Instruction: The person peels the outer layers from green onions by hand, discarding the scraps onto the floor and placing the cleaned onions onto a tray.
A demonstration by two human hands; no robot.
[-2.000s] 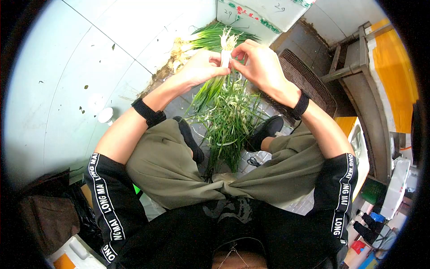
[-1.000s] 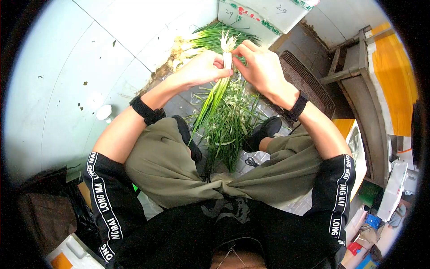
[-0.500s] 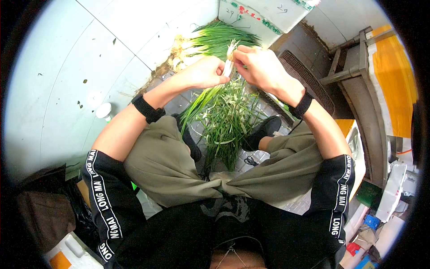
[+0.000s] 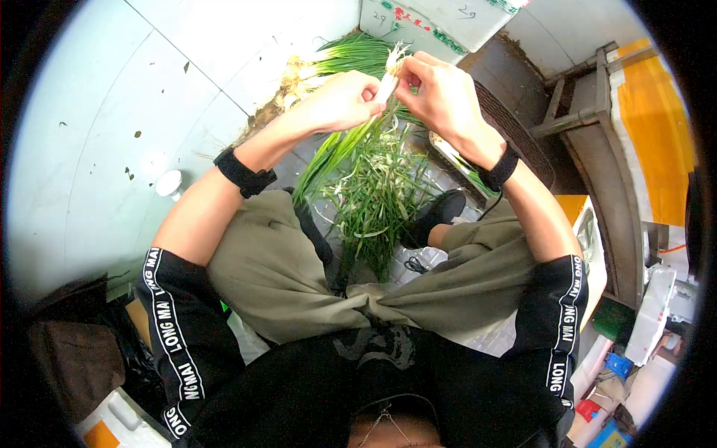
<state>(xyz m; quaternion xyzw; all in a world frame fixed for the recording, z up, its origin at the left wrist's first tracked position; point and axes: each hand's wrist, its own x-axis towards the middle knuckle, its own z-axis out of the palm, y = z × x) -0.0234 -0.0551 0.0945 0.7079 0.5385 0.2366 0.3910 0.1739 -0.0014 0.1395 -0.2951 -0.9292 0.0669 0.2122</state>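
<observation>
A small bunch of spring onions (image 4: 386, 90) is pinched in my left hand (image 4: 345, 102), fingers closed round the white stalks. Its roots point up and away, and the green leaves hang down toward my left foot. My right hand (image 4: 446, 95) is closed too, thumb and forefinger pinching at the white part just below the roots. Whether it grips a whole stalk or only an outer layer is hidden. Below both hands lies a heap of loose green leaves and pale peelings (image 4: 377, 187) on the tiled floor, between my shoes.
More spring onions (image 4: 351, 56) lie by the wall, roots to the left. Behind them stand white foam boxes (image 4: 441, 26). A brown woven mat or basket (image 4: 515, 127) and a wooden frame (image 4: 571, 123) are at the right. My dark shoes (image 4: 441, 215) flank the heap.
Both hands have moved slightly up and away from me with the spring onions. My right hand has tilted a little, its fingers still at the root end.
</observation>
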